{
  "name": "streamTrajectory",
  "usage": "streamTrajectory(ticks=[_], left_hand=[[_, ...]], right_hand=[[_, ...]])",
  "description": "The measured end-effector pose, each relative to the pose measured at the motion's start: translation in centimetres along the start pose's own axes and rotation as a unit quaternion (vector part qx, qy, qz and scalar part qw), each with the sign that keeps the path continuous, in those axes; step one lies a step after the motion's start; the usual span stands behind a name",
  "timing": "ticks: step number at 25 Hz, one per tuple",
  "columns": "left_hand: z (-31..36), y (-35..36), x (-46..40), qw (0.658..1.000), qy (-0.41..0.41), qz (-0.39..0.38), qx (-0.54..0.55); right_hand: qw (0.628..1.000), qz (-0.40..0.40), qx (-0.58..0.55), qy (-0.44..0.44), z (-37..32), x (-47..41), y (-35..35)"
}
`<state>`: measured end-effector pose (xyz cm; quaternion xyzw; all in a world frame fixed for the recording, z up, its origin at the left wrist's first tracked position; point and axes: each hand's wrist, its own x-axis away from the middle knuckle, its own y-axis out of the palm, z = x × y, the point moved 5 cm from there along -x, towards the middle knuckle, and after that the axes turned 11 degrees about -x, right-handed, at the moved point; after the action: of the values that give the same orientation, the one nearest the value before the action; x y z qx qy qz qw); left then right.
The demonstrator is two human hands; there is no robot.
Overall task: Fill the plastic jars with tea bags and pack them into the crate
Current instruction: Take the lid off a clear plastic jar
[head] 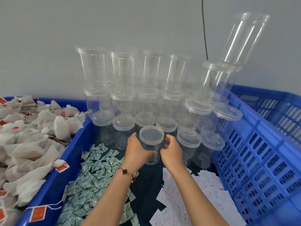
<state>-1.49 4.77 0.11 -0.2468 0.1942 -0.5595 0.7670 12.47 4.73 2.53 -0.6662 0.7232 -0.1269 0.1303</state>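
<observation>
Clear, lidded and empty, the plastic jar (151, 144) sits between the left hand (138, 150) and right hand (171, 151), fingers curled round its sides, so filling looks barely begun: tea bags (32, 136) untouched, crate (260, 144) unpacked.

A clear lidded jar (151, 144), seemingly empty, stands upright before stacked clear jars (130, 95), with white tea bags (29, 136) heaped in the blue bin at left and the blue slatted crate (260, 152) at right.

green sachets (91, 175), white paper slips (187, 198), bracelet (127, 172), black cable (204, 30), grey wall (81, 22)
</observation>
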Motion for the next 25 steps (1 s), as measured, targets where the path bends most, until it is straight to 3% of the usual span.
streamTrajectory(ticks=[3, 11, 16, 20, 23, 25], left_hand=[[1.5, 0.1, -0.4, 0.996, 0.081, 0.020, 0.042], [3.6, -3.5, 6.2, 0.989, 0.103, 0.102, 0.029], [4.4, -4.8, 12.1, 0.988, 0.119, 0.078, 0.063], [4.6, -5.4, 15.0, 0.982, 0.171, 0.077, 0.027], [5.0, -6.0, 17.3, 0.969, 0.211, 0.127, -0.037], [5.6, -6.2, 18.4, 0.948, 0.262, 0.163, -0.082]], right_hand=[[0.998, -0.004, -0.069, -0.014, -0.5, -0.2, 0.6], [0.995, 0.000, -0.084, -0.055, -3.5, 5.1, -2.8], [0.992, 0.005, -0.111, -0.052, -6.2, 10.9, -5.5], [0.999, -0.039, 0.029, -0.019, -7.2, 13.5, -6.1], [0.980, -0.051, 0.188, -0.043, -8.2, 15.3, -5.8], [0.971, -0.051, 0.229, -0.048, -8.3, 15.9, -5.6]])
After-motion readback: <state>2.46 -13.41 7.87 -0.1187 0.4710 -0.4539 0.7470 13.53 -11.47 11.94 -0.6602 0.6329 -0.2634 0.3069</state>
